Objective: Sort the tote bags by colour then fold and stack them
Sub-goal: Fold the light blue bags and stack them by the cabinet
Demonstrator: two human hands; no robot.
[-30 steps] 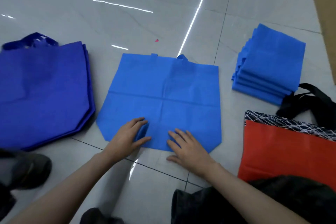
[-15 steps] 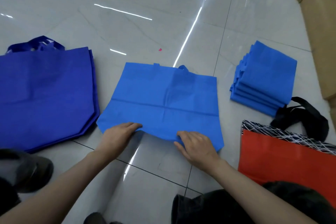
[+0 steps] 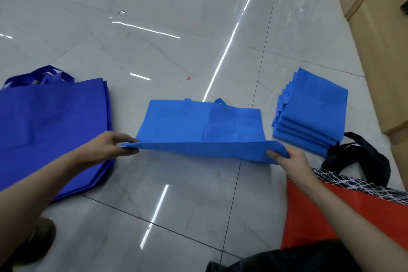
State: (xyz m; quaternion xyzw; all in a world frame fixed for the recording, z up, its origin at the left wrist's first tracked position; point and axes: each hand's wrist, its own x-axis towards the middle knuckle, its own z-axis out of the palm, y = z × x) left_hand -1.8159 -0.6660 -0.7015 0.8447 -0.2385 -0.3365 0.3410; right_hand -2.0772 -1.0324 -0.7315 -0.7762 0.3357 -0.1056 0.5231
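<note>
A light blue tote bag [image 3: 198,123] lies on the tiled floor in the middle, its handles pointing away from me. Its near edge is lifted off the floor. My left hand [image 3: 108,148] pinches the bag's near left corner. My right hand [image 3: 287,160] pinches the near right corner. A stack of folded light blue bags [image 3: 313,112] sits to the right. A pile of unfolded dark blue bags [image 3: 50,130] lies flat on the left. A red bag [image 3: 309,216] with a black-and-white patterned top and black handles lies at the near right, partly under my right forearm.
A cardboard-coloured box or wall [image 3: 375,40] runs along the far right edge. My shoe [image 3: 33,240] shows at the lower left and dark clothing [image 3: 287,258] at the bottom. A tiny pink scrap [image 3: 188,78] lies on the floor beyond the bag.
Both hands went from pressing on the bag's near edge to pinching its two near corners, and they have raised that edge off the floor. The camera view tilted forward.
</note>
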